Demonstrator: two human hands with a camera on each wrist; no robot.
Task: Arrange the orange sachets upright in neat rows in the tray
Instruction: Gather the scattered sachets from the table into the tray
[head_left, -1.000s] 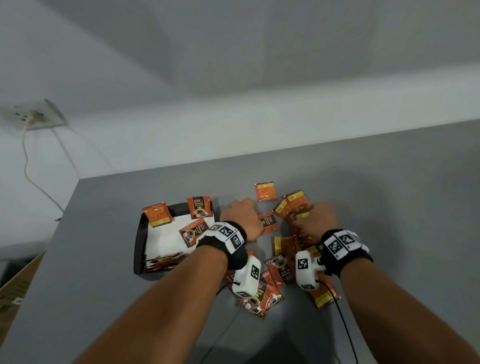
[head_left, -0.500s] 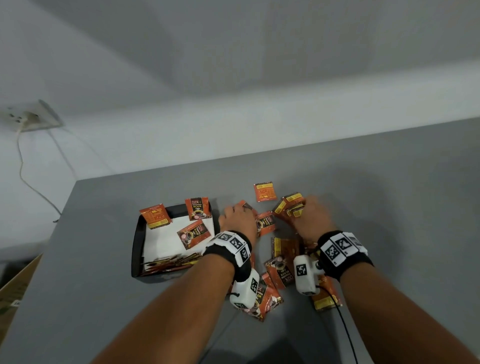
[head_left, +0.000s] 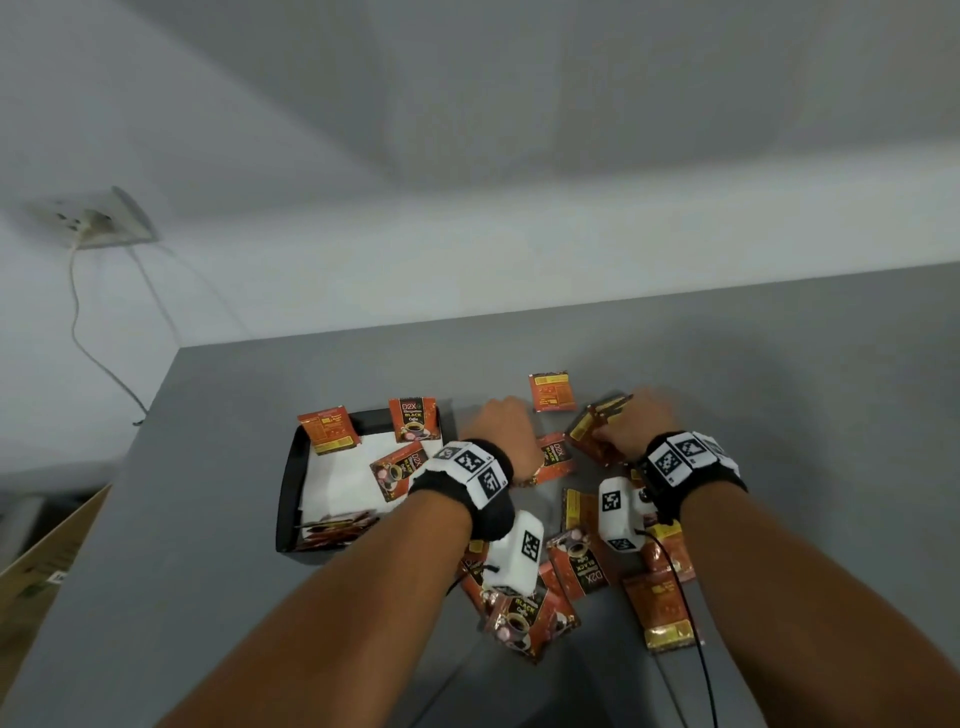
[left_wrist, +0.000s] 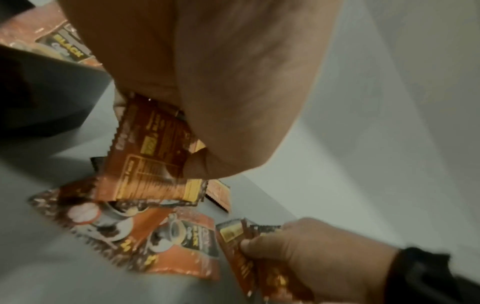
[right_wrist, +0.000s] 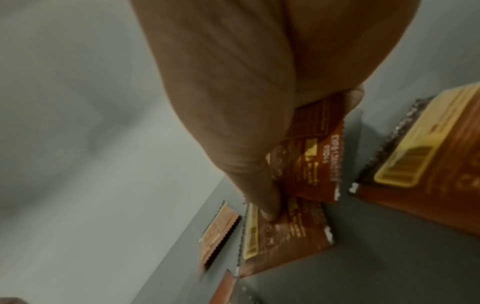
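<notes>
A black tray (head_left: 289, 483) with a white floor sits at the left of the grey table. In it, two orange sachets lean on the far wall (head_left: 328, 430) (head_left: 413, 418), one lies flat (head_left: 397, 470), and a short row stands at the near wall (head_left: 337, 527). My left hand (head_left: 501, 428) hovers just right of the tray and grips one sachet (left_wrist: 150, 156) under its curled fingers. My right hand (head_left: 641, 423) holds a small bunch of sachets (head_left: 597, 426), and one fingertip (right_wrist: 267, 214) presses on another sachet (right_wrist: 285, 236) lying on the table.
Loose sachets lie scattered between and under my forearms, such as one far back (head_left: 551, 391), one in the middle (head_left: 582, 566) and one near right (head_left: 662, 608). The table's left edge (head_left: 156, 415) runs beside the tray. A cardboard box (head_left: 47, 551) stands lower left.
My right hand has gathered the sachets that lay at the far right of the pile into its grip. The left hand stays almost in place beside the tray.
</notes>
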